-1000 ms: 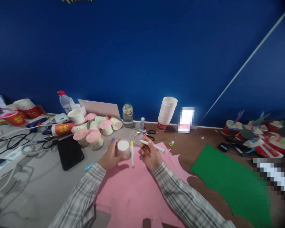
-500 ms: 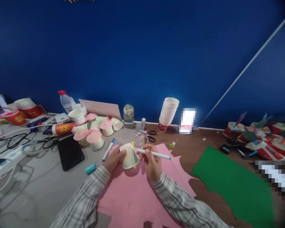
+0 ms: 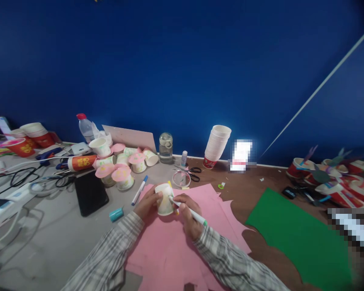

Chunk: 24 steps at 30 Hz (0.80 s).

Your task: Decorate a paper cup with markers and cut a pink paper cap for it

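Note:
My left hand [image 3: 149, 203] grips a small white paper cup [image 3: 164, 205] that stands upside down, its wide rim facing the pink paper [image 3: 166, 246]. Faint green and yellow marks show on the cup's side. In my right hand [image 3: 190, 218] is a white marker [image 3: 194, 215] with a green end, its tip at the cup's side. A yellow strip lies behind the cup, mostly hidden. Left of my hands lie a blue-capped marker [image 3: 140, 190] and a teal cylinder [image 3: 116, 214].
Several decorated cups with pink paper tops [image 3: 121, 173] stand at the left, near a black phone [image 3: 91, 194]. Behind my hands are a tape roll [image 3: 181, 179], scissors [image 3: 195, 177], a glass bottle [image 3: 166, 148] and stacked paper cups [image 3: 217, 143]. Green paper [image 3: 303, 238] lies right.
The cup has been turned in my left hand, so another side faces me. My right hand has shifted down slightly, tilting the marker more steeply and bringing its tip to the cup.

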Available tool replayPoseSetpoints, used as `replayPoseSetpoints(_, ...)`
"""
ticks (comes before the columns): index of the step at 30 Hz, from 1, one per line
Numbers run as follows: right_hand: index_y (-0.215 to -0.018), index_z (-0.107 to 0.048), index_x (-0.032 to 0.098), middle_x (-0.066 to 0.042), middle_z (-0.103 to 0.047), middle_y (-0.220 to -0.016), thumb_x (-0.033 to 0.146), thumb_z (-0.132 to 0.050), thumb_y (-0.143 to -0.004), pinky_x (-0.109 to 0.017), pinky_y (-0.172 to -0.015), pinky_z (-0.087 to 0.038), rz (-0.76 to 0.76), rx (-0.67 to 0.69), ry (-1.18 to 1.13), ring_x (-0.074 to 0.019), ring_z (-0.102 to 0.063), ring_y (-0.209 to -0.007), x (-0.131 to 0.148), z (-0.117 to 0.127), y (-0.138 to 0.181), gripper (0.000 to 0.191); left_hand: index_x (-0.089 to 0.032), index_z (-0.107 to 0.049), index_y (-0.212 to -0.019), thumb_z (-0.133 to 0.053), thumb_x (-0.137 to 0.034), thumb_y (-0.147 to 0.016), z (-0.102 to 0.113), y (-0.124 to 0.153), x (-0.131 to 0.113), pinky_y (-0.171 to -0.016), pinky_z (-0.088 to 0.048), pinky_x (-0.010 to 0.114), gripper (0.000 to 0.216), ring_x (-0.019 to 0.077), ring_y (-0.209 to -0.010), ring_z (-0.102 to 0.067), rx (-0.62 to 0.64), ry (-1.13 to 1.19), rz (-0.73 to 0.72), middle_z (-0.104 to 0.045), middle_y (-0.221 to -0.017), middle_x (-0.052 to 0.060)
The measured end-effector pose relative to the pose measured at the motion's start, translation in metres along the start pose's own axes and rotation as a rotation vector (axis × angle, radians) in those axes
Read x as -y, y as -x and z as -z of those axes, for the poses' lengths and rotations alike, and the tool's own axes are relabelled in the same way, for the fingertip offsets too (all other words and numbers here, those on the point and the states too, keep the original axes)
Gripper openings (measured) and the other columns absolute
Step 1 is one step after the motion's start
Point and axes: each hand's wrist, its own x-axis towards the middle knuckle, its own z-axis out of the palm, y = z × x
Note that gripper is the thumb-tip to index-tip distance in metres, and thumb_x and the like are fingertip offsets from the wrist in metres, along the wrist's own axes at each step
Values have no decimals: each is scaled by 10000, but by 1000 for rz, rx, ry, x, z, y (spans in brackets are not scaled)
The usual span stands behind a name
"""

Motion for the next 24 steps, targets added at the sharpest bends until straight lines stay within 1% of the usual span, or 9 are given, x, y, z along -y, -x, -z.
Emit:
replayPoseSetpoints(6, -803, -642, 270, 25, -604, -574, 274, -504, -740, -257, -449, -416, -30, -66, 88, -165, -532, -467, -12, -2, 6, 152, -201, -585, -951, -712, -306, -511, -3, 0, 0, -483, -418, 283, 470, 221, -630, -575, -6, 29, -4, -632, -746, 51)
replayPoseSetpoints(9, -768, -659, 260, 18, -610, -565, 270, -531, -721, -264, -455, -420, -25, -65, 67, -168, -531, -466, -13, -1, 7, 136, -198, -588, -940, -708, -322, -501, -6, 1, -2, -490, -424, 289, 472, 226, -637, -573, -14, 39, -9, -627, -726, 47)
replayPoseSetpoints(12, -747, -676, 252, 10, -619, -563, 271, -568, -688, -268, -455, -422, -56, -75, 27, -173, -532, -468, -13, 0, 6, 124, -196, -585, -946, -708, -325, -504, -8, 2, -3, -499, -432, 297, 477, 226, -634, -570, -21, 46, -3, -621, -711, 41)
replayPoseSetpoints(18, -749, -668, 261, 21, -601, -560, 265, -557, -688, -241, -404, -395, -121, -77, 44, -158, -516, -442, -19, 0, 6, 127, -178, -578, -964, -717, -301, -513, -6, 2, -1, -514, -434, 305, 488, 218, -624, -564, -13, 59, -11, -615, -719, 45)
replayPoseSetpoints(21, -756, -671, 273, 25, -605, -571, 242, -558, -685, -250, -424, -411, -107, -67, 48, -160, -518, -458, -19, -1, 6, 137, -180, -578, -966, -712, -306, -527, -5, 1, -1, -514, -431, 303, 476, 217, -626, -564, -12, 52, -18, -611, -722, 43)
replayPoseSetpoints(24, -731, -685, 273, 12, -632, -623, 239, -572, -670, -284, -497, -448, -46, -36, 36, -177, -547, -512, -15, -1, 5, 133, -180, -585, -951, -718, -312, -519, -4, 0, 0, -510, -427, 305, 470, 219, -624, -563, -13, 55, -11, -609, -723, 45)
